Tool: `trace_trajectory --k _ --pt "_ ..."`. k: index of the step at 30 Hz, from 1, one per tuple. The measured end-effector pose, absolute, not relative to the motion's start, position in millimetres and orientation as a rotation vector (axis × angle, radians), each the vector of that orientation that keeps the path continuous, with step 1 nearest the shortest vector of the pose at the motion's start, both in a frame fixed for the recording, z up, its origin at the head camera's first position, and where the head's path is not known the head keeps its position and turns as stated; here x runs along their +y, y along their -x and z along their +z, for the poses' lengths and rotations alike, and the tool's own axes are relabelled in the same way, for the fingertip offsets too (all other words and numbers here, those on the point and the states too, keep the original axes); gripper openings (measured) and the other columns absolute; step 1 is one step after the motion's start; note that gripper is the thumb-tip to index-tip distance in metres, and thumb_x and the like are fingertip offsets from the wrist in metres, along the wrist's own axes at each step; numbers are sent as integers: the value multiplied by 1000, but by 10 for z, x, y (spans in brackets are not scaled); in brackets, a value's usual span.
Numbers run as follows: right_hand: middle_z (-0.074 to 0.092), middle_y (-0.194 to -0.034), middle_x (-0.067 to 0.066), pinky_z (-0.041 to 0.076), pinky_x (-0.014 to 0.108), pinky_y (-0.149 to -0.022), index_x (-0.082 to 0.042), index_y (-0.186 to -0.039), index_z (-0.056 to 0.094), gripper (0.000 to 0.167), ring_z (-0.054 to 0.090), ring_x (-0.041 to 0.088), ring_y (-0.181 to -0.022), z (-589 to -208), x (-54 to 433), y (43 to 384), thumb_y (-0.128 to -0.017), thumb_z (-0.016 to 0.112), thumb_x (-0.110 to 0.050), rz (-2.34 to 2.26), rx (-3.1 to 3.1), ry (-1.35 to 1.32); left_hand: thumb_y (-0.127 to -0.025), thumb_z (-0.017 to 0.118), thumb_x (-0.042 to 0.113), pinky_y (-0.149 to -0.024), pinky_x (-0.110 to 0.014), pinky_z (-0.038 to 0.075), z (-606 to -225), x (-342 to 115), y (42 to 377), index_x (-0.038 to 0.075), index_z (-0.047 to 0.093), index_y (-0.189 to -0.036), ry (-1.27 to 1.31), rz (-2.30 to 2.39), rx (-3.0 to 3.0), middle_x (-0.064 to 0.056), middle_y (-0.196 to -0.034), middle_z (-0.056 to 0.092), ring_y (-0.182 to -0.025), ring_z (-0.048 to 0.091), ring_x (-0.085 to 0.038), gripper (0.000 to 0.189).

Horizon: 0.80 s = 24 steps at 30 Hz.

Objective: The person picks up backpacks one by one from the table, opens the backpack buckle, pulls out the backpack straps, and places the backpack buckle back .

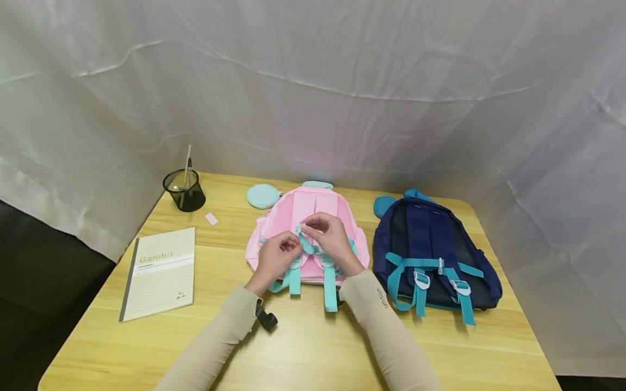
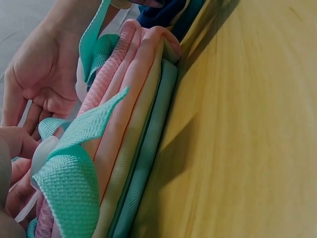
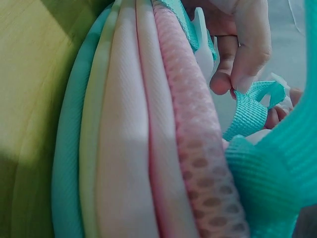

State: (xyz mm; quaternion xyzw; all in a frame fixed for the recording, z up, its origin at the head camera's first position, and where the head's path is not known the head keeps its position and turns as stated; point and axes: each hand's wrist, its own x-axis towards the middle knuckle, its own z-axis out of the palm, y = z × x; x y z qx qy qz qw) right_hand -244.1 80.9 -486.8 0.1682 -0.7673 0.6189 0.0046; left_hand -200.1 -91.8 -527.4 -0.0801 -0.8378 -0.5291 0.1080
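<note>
A pink backpack (image 1: 304,203) lies on the table with its shoulder-strap side up, and both hands work just above its middle. The left hand (image 1: 279,254) pinches a narrow teal strap (image 3: 247,116) between thumb and forefinger. Opposite it, the right hand (image 1: 330,236) holds the same strap by a small white buckle (image 3: 280,82), which its fingers partly hide. Two loose teal strap tails (image 1: 330,290) hang over the backpack's near edge. In the left wrist view, a teal webbing tail (image 2: 69,188) covers part of the left fingers.
To the right lies a navy backpack (image 1: 420,228) with teal straps. On the left are a notebook (image 1: 163,277), a small pink-and-white piece (image 1: 211,219) and a black mesh pen holder (image 1: 191,200). A round light-blue pouch (image 1: 263,196) sits behind the pink backpack, near a grey curtain (image 1: 313,108).
</note>
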Motion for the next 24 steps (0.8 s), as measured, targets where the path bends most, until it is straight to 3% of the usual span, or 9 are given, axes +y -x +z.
trace_trajectory --k 12,18,24 --pt "75 -105 17 56 37 -99 0 -105 75 12 72 24 -101 -4764 860 2408 -95 75 -8 1928 -2413 -545 -93 77 19 -67 -23 47 -5251 -941 1992 17 73 -95 289 -1598 -2519 2 -83 71 -72 59 -12 4" --pt "75 -106 17 56 34 -98 0 -106 75 13 71 19 -100 -4778 900 2423 -95 75 -7 1910 -2413 -571 -94 75 16 -72 -23 50 -5200 -1002 1985 16 71 -98 335 -1595 -2583 2 -87 71 -77 61 -12 6" --pt "74 -110 21 55 43 -103 3 -111 74 18 71 23 -103 -4703 998 2433 -95 75 -6 1900 -2396 -599 -93 72 7 -74 -27 51 -5120 -1114 1979 11 70 -103 442 -1494 -2653 1 -88 69 -81 61 -13 11"
